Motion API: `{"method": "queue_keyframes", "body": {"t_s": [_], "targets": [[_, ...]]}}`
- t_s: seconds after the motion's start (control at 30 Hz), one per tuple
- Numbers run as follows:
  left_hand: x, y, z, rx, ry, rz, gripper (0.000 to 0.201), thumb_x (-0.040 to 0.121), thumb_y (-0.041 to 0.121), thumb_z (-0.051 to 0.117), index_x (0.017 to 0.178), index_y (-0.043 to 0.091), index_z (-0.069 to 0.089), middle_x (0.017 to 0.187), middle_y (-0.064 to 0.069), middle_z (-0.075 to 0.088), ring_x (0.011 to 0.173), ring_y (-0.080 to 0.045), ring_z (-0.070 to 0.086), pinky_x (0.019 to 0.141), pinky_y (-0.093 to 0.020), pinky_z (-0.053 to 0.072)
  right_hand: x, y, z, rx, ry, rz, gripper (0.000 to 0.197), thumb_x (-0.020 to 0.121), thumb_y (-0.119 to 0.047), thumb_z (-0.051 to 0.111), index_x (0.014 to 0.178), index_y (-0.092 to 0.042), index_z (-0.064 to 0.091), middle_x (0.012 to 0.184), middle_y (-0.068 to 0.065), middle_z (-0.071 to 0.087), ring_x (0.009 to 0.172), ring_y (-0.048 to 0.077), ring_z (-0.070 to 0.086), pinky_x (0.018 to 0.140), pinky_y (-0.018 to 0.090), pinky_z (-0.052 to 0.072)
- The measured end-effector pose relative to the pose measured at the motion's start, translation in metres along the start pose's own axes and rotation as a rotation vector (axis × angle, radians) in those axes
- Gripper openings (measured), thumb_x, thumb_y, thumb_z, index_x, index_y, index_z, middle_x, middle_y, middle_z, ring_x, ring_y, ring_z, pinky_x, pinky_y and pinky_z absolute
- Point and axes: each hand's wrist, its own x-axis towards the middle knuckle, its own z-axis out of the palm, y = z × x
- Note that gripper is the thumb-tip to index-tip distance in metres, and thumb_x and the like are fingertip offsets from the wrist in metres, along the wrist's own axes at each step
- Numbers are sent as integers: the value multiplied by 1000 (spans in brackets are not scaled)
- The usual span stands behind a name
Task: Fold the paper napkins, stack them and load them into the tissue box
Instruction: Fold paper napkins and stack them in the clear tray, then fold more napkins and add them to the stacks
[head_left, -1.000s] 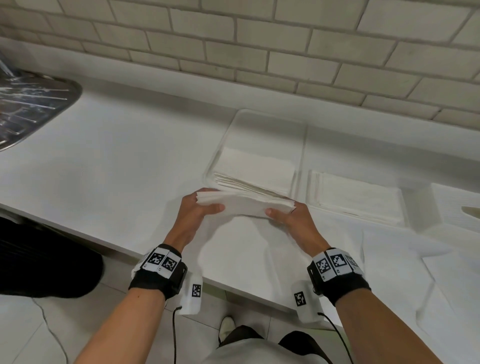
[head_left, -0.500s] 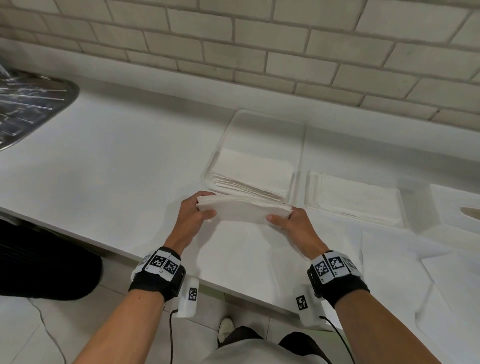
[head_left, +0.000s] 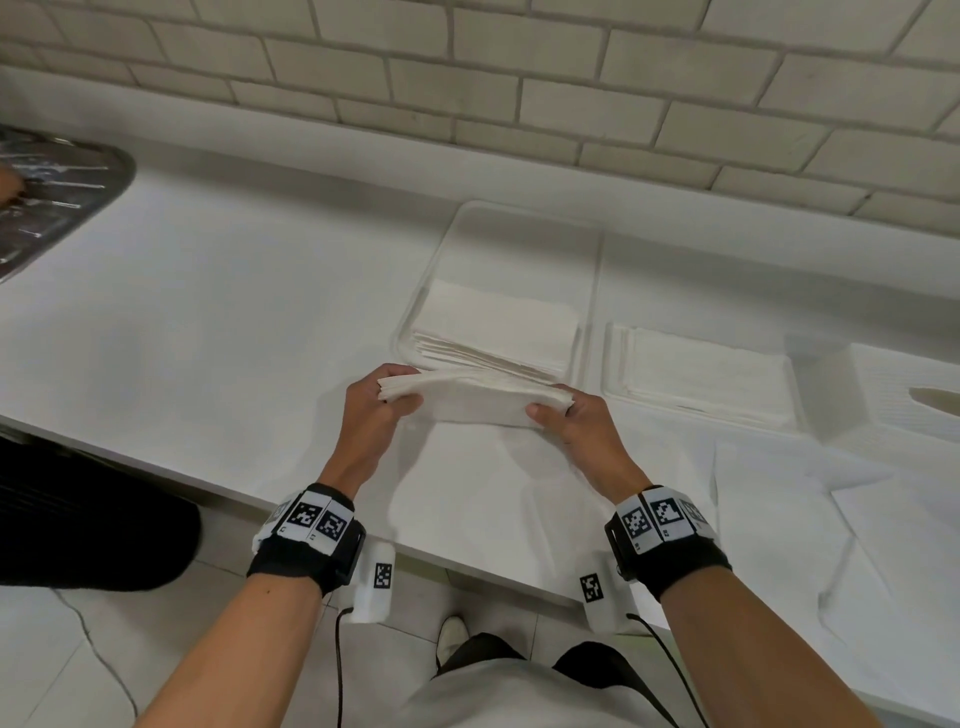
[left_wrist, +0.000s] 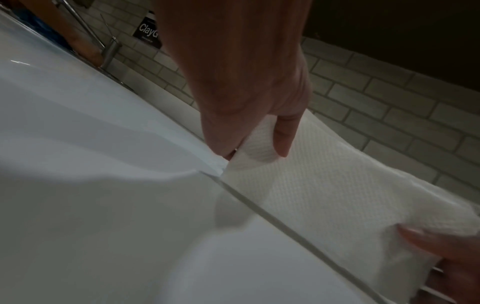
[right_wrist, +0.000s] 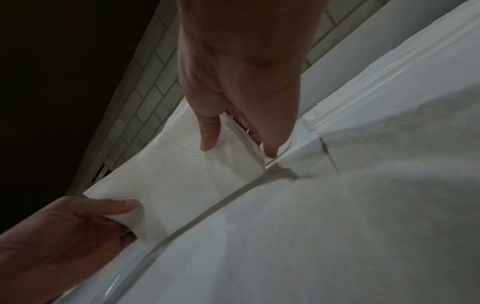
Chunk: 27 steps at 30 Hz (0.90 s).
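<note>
I hold a thick stack of folded white napkins (head_left: 475, 397) between both hands just above the near rim of a clear tray (head_left: 524, 228). My left hand (head_left: 387, 402) pinches its left end, thumb on the near face. My right hand (head_left: 558, 415) pinches its right end the same way. The wrist views show the embossed stack (left_wrist: 324, 181) (right_wrist: 182, 181) held over the tray's clear rim. Another pile of folded napkins (head_left: 498, 327) lies inside the tray. The white tissue box (head_left: 893, 400) with its slot stands at the right edge.
A second clear tray with flat napkins (head_left: 706, 374) sits right of the first. Unfolded napkin sheets (head_left: 831, 519) lie on the white counter at the right. A metal sink drainer (head_left: 52, 197) is at the far left. A brick wall runs along the back.
Both hands have carried the napkin stack slightly forward, to the near rim of the tray. The grip on both ends is the same.
</note>
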Motion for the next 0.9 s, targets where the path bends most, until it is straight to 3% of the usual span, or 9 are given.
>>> {"method": "queue_keyframes", "body": {"t_s": [0.1,0.2,0.27,0.4,0.5,0.6,0.73,0.83,0.9], "targets": [[-2,0,1,-13,-1,9,40,75,-18,59,88,19,65,89,1,65,82,-14,58,70,-23,47,-3,-2,0,-7,-3,-9,21,88,-11,69,107,-18,71,103,7,75,100,30,70,92,43,54],[-4,-7,0,8,1,-13,45,75,-19,57,93,22,65,93,0,65,86,-16,58,72,-29,47,-4,4,0,-51,14,11,15,88,-12,68,99,-23,71,103,14,74,101,36,69,95,53,52],[-5,-10,-1,34,21,-28,38,81,-13,58,93,22,65,92,1,65,87,-16,58,75,-31,45,-5,4,0,-74,27,13,13,90,-13,66,95,-24,70,98,11,74,99,35,69,95,51,52],[-7,2,4,74,35,22,26,87,-4,60,85,22,64,83,6,67,80,-10,60,76,-25,45,-11,-9,-3,-83,78,-12,17,92,-11,62,82,-23,67,75,-10,71,75,10,69,72,28,56],[-6,26,22,52,12,47,25,86,-3,64,89,22,66,89,2,70,83,-14,64,79,-25,50,-22,-28,-26,-25,138,-36,11,93,-7,61,96,-13,69,82,-8,72,73,2,69,62,13,52],[-5,49,64,27,-65,48,24,84,-6,65,99,13,67,92,2,72,85,-12,68,78,-20,53,-36,-50,-69,-12,253,-91,15,92,-2,59,79,-8,62,62,-14,65,49,-8,58,48,6,42],[-2,70,147,53,-132,40,26,80,-6,67,89,18,66,96,-4,72,92,-22,68,85,-32,55,-42,-67,-135,-82,465,-129,37,90,-5,62,57,-12,46,44,-18,47,42,-2,41,47,11,33],[10,74,211,98,-148,-24,24,77,-6,67,77,18,63,95,-10,70,89,-27,67,86,-41,55,-27,-64,-186,-142,647,-123,18,87,-9,65,77,6,61,69,0,56,66,10,48,64,25,39],[22,72,244,119,-141,-85,15,74,-4,67,80,9,63,91,-11,69,83,-28,65,79,-38,55,-14,-60,-210,-204,718,-78,8,86,-12,65,80,-6,65,70,-1,59,67,15,51,61,28,41]]}}
